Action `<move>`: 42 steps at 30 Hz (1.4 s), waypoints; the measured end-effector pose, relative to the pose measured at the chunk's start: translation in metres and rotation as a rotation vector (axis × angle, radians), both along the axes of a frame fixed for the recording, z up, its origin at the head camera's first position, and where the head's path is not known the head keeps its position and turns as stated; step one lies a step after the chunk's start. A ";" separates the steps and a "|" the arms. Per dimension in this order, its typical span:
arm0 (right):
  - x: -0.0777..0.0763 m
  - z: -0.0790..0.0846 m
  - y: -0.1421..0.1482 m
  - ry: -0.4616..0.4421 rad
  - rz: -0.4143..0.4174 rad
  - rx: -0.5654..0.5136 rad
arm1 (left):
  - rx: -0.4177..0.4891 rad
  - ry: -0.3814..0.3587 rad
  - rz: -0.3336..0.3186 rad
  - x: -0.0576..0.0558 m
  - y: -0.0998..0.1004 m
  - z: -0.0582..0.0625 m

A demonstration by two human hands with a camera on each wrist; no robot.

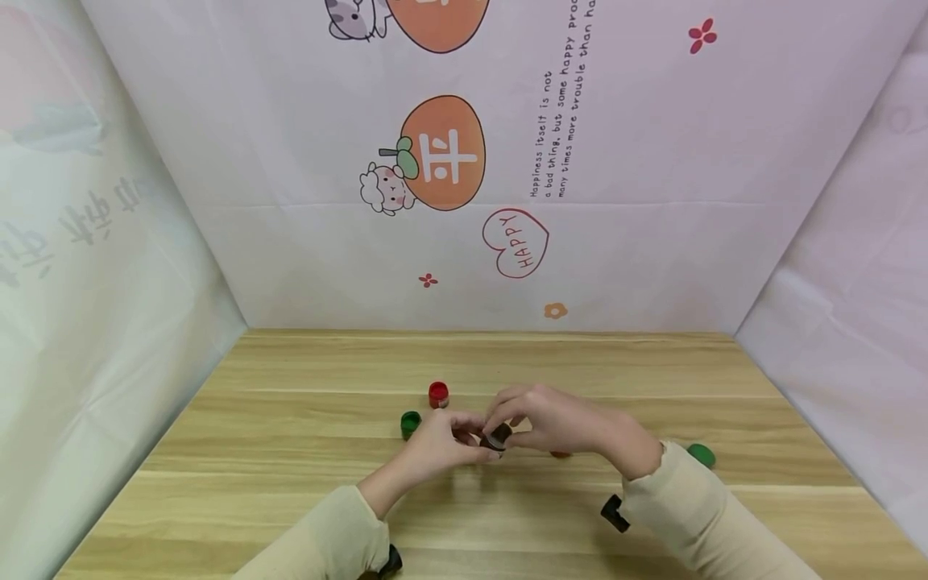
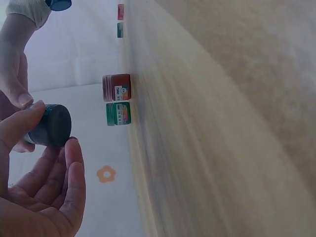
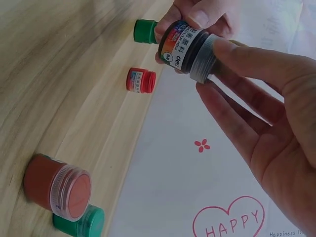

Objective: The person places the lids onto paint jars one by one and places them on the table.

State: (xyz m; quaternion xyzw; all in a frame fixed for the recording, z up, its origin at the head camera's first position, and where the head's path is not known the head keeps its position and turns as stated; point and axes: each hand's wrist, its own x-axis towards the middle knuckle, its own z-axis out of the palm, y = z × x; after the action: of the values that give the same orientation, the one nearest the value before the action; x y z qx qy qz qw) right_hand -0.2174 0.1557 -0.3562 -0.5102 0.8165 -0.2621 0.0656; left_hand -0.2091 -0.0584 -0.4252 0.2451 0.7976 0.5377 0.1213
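Note:
My left hand holds a small black paint jar by its body, thumb on one side and fingers on the other. From the opposite end my right hand pinches the jar's clear ridged lid between thumb and fingers. A white label with an orange patch faces the right wrist camera. Tilted on its side, the jar is held above the wooden table. The left wrist view shows its dark round base.
Uncapped red and green jars stand near the left hand. A clear-lidded orange-brown jar is mostly hidden under the right hand in the head view. Another green jar stands beyond the right wrist. A printed cloth backs the table.

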 end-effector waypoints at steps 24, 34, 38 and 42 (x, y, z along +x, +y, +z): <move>0.002 0.000 0.003 -0.028 -0.103 0.057 | 0.000 -0.012 0.002 0.001 0.000 0.002; 0.000 -0.001 0.006 0.000 -0.045 0.035 | -0.015 0.004 0.012 0.000 0.000 0.002; 0.000 0.001 0.006 0.005 -0.083 0.057 | -0.012 0.004 0.008 0.000 0.000 0.002; 0.001 0.001 0.006 0.002 -0.099 0.053 | -0.007 0.003 0.000 -0.001 0.001 0.001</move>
State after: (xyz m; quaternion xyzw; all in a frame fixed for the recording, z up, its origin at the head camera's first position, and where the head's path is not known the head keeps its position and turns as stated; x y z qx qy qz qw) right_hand -0.2165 0.1619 -0.3548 -0.4675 0.8475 -0.2427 0.0650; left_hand -0.2097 -0.0579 -0.4244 0.2455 0.7997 0.5344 0.1212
